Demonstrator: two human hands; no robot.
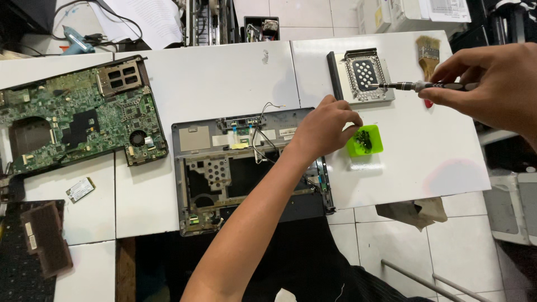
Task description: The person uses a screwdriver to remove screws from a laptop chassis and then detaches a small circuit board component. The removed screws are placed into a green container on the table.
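A left hand (pixel 327 126) pinches something unseen over the green tray (pixel 364 140) of screws; the right hand (pixel 492 84) grips a screwdriver (pixel 417 86) (a fumbled screw could roll off the white table (pixel 235 78)).

White tabletop (pixel 224 72) carries: green motherboard (pixel 78 114) at left, small wireless card (pixel 80 189) near it, grey laptop base (pixel 246 168) at centre, metal drive caddy (pixel 362 75), green screw tray (pixel 364 140), paintbrush (pixel 428 55), dark cover panel (pixel 46 237).

Bright green tray (pixel 366 146), green motherboard (pixel 78 120)
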